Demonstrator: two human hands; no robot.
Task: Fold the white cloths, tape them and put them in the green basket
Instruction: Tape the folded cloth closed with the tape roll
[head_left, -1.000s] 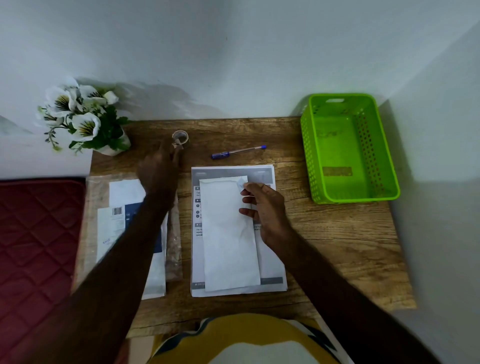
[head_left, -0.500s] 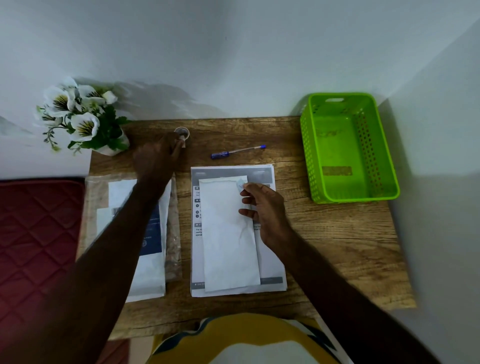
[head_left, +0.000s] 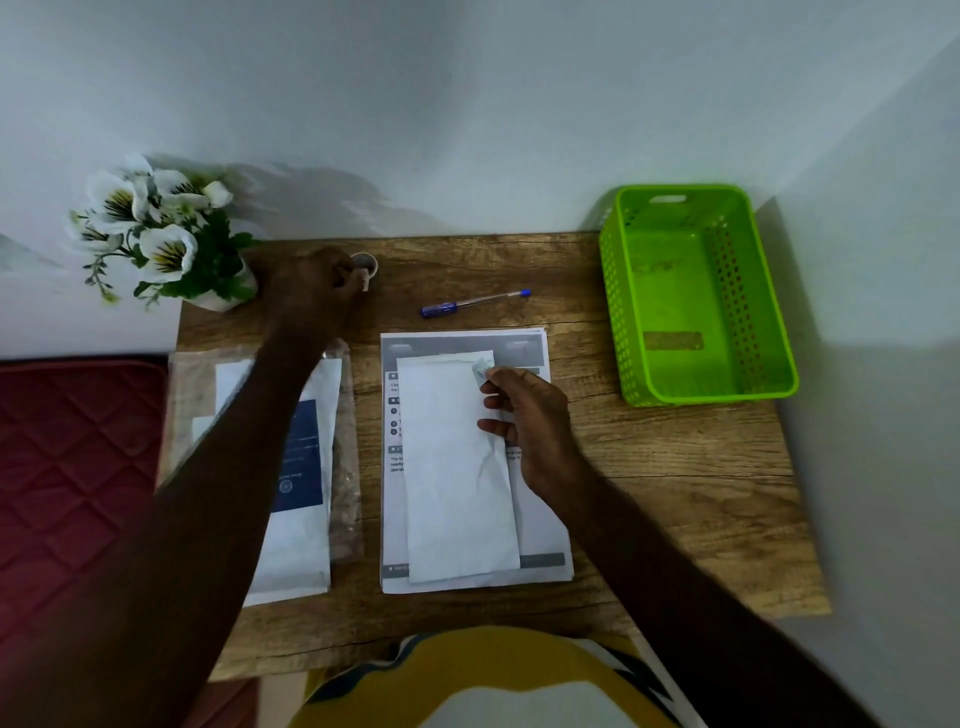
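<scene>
The folded cloth lies on a printed sheet mid-table, its right edge pinched by the right hand; bare wood separates it from the basket at the table's far right corner. The left hand, further forward than a second ago, now curls its fingers onto the tape roll near the flowers.

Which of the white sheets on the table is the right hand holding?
The folded white cloth on the printed paper; the right hand pinches its far right corner.
</scene>
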